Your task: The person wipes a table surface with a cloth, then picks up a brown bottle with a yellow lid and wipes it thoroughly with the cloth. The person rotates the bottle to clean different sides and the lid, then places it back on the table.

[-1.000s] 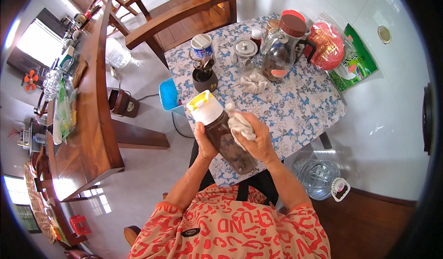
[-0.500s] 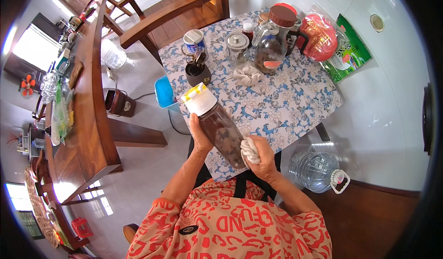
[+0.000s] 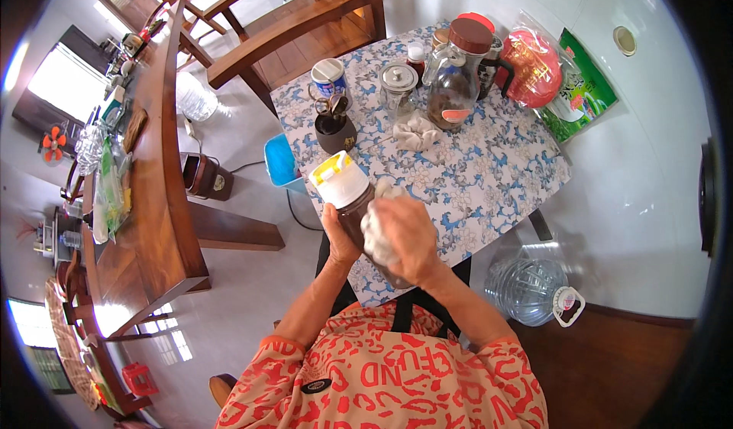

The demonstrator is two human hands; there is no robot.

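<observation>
A brown, see-through water bottle (image 3: 353, 213) with a white and yellow lid (image 3: 338, 178) lies tilted over the table's near edge, its lid end toward the far left. My left hand (image 3: 339, 238) is wrapped round its left side below the lid. In my right hand (image 3: 406, 234) is a bunched white cloth (image 3: 379, 234), pressed against the bottle's right side. Much of the bottle's middle is hidden by that hand and the cloth. Past the lid stands a dark pot (image 3: 336, 132) holding scissors and other utensils.
The floral-covered table (image 3: 489, 177) bears a glass jug (image 3: 450, 85), a lidded glass jar (image 3: 398, 93), a blue-and-white canister (image 3: 328, 77), another crumpled white cloth (image 3: 416, 132), and red and green packages (image 3: 527, 66). A large clear water jug (image 3: 527, 291) lies on the floor at right.
My right hand has moved up along the bottle with the cloth, from near its base to its upper body. The bottle has shifted slightly down and right in view.
</observation>
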